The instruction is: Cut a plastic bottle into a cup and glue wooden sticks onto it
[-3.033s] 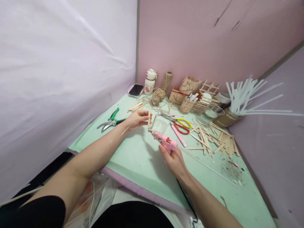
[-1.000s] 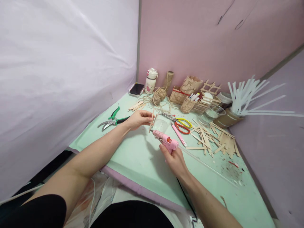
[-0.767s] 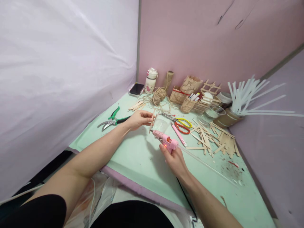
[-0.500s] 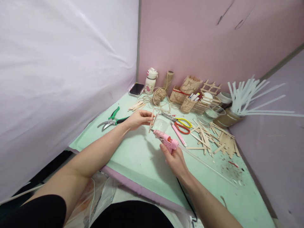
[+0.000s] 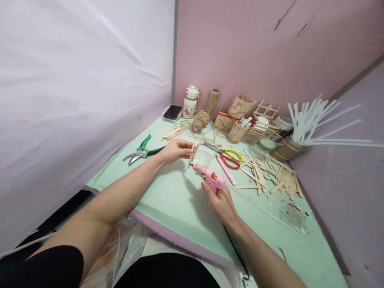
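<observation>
Between the thumb and fingers of my left hand point(image 5: 177, 151) are thin wooden craft sticks point(image 5: 192, 153), held up on edge above the table; how they join is too small to make out. My right hand point(image 5: 221, 200) is closed round the handle of a pink hot glue gun point(image 5: 210, 176). Its nozzle points left, at or very close to the lower end of the sticks. A long clear glue stick point(image 5: 261, 208) trails from the back of the gun. Behind the nozzle lies a clear plastic piece point(image 5: 204, 158).
Scissors point(image 5: 229, 157) and a pink craft knife point(image 5: 226, 170) lie right of centre, near scattered craft sticks point(image 5: 258, 176). Green-handled pruning shears point(image 5: 142, 151) rest left. Along the back stand a phone point(image 5: 173, 112), bottle point(image 5: 191, 103), twine point(image 5: 201, 121), stick-built holders point(image 5: 238, 132) and bundled glue sticks point(image 5: 312, 122).
Almost nothing differs. The glue gun's nozzle has shifted very slightly left against the sticks, and both hands keep their hold.
</observation>
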`<state>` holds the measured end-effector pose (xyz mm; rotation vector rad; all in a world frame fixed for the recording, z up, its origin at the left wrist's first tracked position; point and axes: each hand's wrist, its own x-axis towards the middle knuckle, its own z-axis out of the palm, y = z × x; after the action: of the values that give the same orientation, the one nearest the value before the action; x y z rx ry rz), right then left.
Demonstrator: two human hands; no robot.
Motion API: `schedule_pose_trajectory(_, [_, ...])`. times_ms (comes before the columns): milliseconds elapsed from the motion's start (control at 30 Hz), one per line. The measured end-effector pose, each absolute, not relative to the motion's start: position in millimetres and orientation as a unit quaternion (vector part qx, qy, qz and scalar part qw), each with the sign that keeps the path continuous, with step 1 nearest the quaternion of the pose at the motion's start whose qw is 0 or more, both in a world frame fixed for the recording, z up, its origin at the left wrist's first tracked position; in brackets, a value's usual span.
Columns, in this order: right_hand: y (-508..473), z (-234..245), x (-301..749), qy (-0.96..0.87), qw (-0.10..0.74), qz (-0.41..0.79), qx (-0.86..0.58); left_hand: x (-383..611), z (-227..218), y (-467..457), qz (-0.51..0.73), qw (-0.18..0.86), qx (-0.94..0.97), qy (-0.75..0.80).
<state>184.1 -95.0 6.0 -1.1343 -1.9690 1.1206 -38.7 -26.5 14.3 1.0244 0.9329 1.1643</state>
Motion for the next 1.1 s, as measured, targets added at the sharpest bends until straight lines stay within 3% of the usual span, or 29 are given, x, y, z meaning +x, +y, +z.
schedule_pose_trajectory(1100, [-92.2, 5.5, 182.9, -0.745, 0.303, 0.410, -0.429, -38.3, 9.2, -26.5, 0.491, 0.590, 0.495, 0.408])
